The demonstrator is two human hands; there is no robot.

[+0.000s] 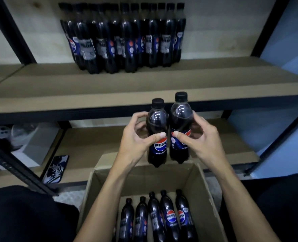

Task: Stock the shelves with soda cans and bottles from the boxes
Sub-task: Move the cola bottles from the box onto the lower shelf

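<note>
My left hand (pixel 139 138) grips one upright Pepsi bottle (pixel 157 119), dark with a black cap and blue label. My right hand (pixel 199 137) grips a second Pepsi bottle (pixel 181 116) right beside it, slightly higher. Both bottles hang in the air above the open cardboard box (pixel 99 186) and in front of the shelf's front edge. Several more bottles (pixel 162 219) stand in the near part of the box. A tight group of bottles (pixel 123 39) stands at the back of the upper shelf (pixel 144 84).
A lower shelf (pixel 85 147) lies behind the box. Black metal uprights (pixel 13 30) frame the rack on both sides. On the left lie a patterned flat object (pixel 56 169) and a grey box (pixel 38 145). My dark-clothed knees flank the cardboard box.
</note>
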